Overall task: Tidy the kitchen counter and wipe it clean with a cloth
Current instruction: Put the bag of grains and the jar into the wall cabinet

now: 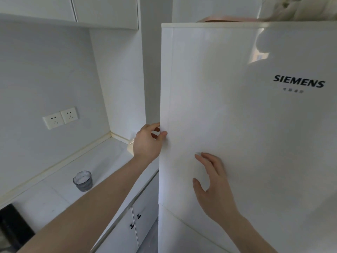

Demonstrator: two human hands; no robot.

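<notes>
White fridge door [237,125], both hands: left hand [147,141] curled round edge, right hand [212,181] flat.

the left hand's [146,141] fingertips curl out of sight behind the fridge door's [237,125] left edge, so how far they wrap cannot be told. the hand also covers most of a pale packet [130,147] at the back of the counter [54,194] (what it is stays unclear). both forearms run off the bottom edge. a dark appliance [12,227] is cut off at the lower left corner. atop the fridge, a pinkish thing [228,20] and cream fabric [300,8] show only partly. small print under the logo [299,83] is unreadable.
</notes>
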